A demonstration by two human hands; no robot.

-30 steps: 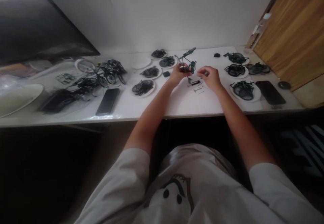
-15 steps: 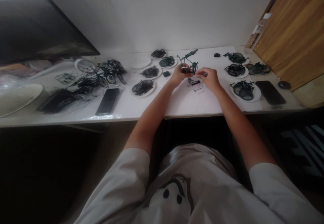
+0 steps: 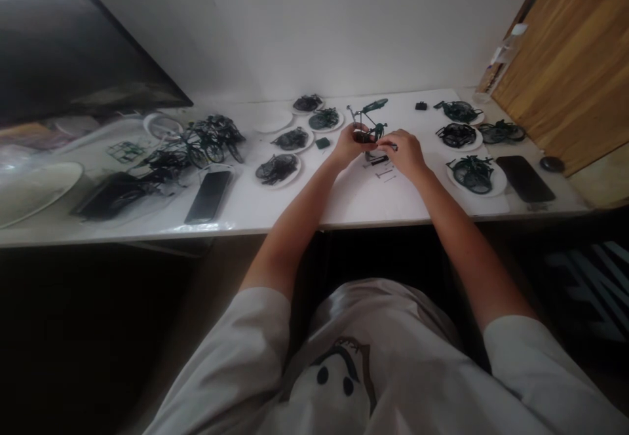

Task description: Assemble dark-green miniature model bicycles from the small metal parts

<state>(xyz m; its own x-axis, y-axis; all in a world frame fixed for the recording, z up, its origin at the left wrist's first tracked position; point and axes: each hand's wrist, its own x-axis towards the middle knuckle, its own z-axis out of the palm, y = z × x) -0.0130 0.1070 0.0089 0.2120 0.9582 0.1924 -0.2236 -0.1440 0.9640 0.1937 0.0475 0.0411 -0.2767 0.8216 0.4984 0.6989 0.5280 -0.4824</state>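
Pale wall (image 3: 339, 35) stood behind a long white table (image 3: 417, 202), with brown wood (image 3: 570, 61) by its right edge. Around the middle of the table, the left hand (image 3: 350, 143) held a small green bike frame (image 3: 380, 128), fingers wrapped around its low part. Its seat (image 3: 376, 105) pointed up toward the back edge. Whether its bottom touched the table was hard to tell. The right hand (image 3: 403, 150) was just beside the frame, its fingers pinched narrow on a thin dark thing (image 3: 394, 147), too small to name.

Under the hands lay a little black part (image 3: 379, 160) and some thin gray bits (image 3: 386, 174). To their left, four plates (image 3: 297, 168) held dark bike parts (image 3: 276, 170), near a small green block (image 3: 322, 143). Three more plates (image 3: 500, 183) sat toward the right edge, with a black phone (image 3: 525, 179) and a round black thing (image 3: 552, 165) near the front right corner. Over on the left side, a heap of little bikes (image 3: 213, 140) lay behind another phone (image 3: 209, 197). Near the front left corner was a big white bowl (image 3: 42, 189).
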